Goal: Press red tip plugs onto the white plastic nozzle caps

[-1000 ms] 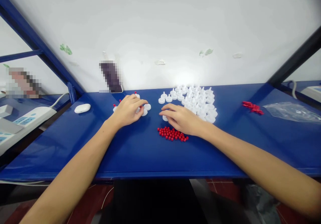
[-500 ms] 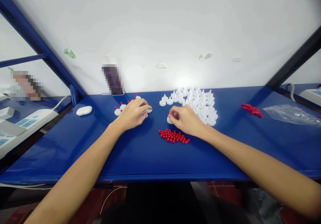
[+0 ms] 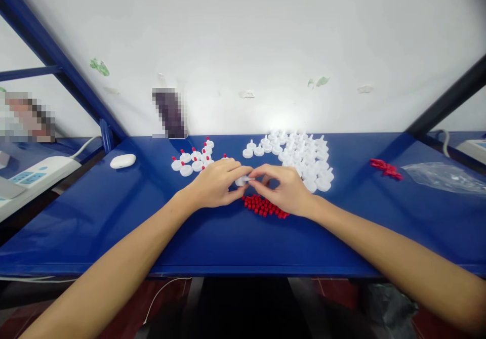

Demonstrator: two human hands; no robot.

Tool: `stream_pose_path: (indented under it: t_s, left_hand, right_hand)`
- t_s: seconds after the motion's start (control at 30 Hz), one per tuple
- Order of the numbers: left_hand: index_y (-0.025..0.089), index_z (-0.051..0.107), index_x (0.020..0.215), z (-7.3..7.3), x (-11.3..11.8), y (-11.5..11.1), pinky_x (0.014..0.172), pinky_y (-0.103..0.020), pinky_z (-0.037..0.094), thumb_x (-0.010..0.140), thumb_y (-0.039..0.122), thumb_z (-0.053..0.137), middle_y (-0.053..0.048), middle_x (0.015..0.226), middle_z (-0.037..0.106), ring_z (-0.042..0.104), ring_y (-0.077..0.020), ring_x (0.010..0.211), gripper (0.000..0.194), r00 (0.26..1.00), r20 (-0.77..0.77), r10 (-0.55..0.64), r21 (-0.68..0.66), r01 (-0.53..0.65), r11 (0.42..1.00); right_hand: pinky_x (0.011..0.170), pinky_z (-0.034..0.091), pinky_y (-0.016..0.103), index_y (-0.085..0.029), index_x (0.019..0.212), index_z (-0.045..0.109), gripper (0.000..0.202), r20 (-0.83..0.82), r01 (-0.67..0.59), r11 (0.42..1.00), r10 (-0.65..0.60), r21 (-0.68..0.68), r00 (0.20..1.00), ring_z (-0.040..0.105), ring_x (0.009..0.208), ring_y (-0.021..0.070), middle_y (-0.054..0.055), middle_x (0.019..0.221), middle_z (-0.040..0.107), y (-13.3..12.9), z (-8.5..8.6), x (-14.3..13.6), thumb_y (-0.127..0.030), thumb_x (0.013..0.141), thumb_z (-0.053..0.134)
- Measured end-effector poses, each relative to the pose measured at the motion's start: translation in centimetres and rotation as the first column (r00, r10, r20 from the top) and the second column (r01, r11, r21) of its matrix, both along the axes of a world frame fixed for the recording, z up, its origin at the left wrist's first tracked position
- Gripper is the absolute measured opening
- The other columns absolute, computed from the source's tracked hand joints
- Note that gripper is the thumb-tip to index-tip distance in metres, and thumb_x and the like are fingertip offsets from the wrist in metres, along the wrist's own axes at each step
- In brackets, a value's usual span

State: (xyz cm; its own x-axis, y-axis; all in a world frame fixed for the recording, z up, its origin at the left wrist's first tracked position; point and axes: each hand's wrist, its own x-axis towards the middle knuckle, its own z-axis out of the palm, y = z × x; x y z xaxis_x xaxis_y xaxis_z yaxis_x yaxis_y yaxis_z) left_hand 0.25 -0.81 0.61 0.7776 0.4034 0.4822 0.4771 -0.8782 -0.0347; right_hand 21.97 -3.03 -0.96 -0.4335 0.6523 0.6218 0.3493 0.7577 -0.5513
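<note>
A white nozzle cap (image 3: 240,181) lies sideways between my hands, its thin spout pointing right. My left hand (image 3: 218,183) is closed on its round base. At the spout's tip, the thumb and fingertips of my right hand (image 3: 285,186) are pinched together. Whether a small red tip is also in that pinch is hidden. Below the right hand lies a pile of small red tips (image 3: 261,205), partly covered by it. White caps fitted with red tips (image 3: 186,169) stand upright behind and left of my left hand. Many plain white nozzle caps (image 3: 299,157) are massed behind my right hand.
Everything stands on a blue table (image 3: 197,243) against a white wall. A white earbud case (image 3: 123,161) and a pixelated phone (image 3: 170,114) are at the left. Further right are red pieces (image 3: 386,169) and a clear plastic bag (image 3: 440,179). A power strip (image 3: 34,179) is at far left.
My left hand has moved right, away from the red-tipped caps. My right hand has lifted a plain cap off the table, and both hands now meet on it.
</note>
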Motion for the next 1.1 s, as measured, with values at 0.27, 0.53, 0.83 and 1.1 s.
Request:
stream_pose_path:
  t_s: [0.27,0.53,0.83,1.1]
  left_hand:
    - [0.017,0.061,0.107,-1.0,-0.7,0.9,0.075,-0.032,0.051,0.089,0.027,0.059,-0.008,0.096,0.072,0.065,-0.0195,0.084,0.02,0.958,0.275,0.086,-0.01,-0.087,0.996]
    - [0.016,0.063,0.102,-1.1,0.0,0.3,0.07,-0.029,0.051,0.089,0.026,0.058,-0.007,0.09,0.072,0.067,-0.0184,0.08,0.018,0.967,0.252,0.039,-0.012,-0.037,0.999]
    - [0.016,0.062,0.108,-1.3,-0.3,0.5,0.075,-0.031,0.051,0.09,0.028,0.056,-0.007,0.097,0.072,0.067,-0.02,0.085,0.022,0.973,0.216,0.085,-0.07,-0.072,0.995]
    - [0.018,0.055,0.117,-1.0,-0.3,0.4,0.069,-0.028,0.044,0.099,0.043,0.046,-0.004,0.092,0.07,0.065,-0.0187,0.079,0.032,0.981,0.047,0.19,-0.228,-0.175,0.958]
  right_hand:
    - [0.091,0.046,0.041,-0.023,0.113,0.063,0.02,0.375,-0.113,0.988,0.144,-0.105,0.916,0.062,0.102,0.0221,0.006,0.11,0.07,0.0,0.6,0.3,-0.031,0.099,0.052]
    - [0.098,0.039,0.042,-0.022,0.098,0.072,0.035,0.413,-0.199,0.965,0.253,-0.168,0.875,0.061,0.103,0.0205,0.003,0.107,0.073,-0.5,1.3,0.2,-0.037,0.104,0.041]
    - [0.093,0.047,0.038,-0.02,0.101,0.071,0.031,0.307,-0.123,0.984,0.157,-0.128,0.939,0.065,0.101,0.0207,0.006,0.103,0.072,0.2,0.6,0.4,-0.028,0.103,0.04]
    - [0.08,0.055,0.034,-0.021,0.098,0.073,0.018,-0.048,0.111,0.991,-0.115,-0.072,0.992,0.07,0.089,0.0191,0.004,0.098,0.074,1.1,-0.3,0.0,-0.014,0.088,0.06]
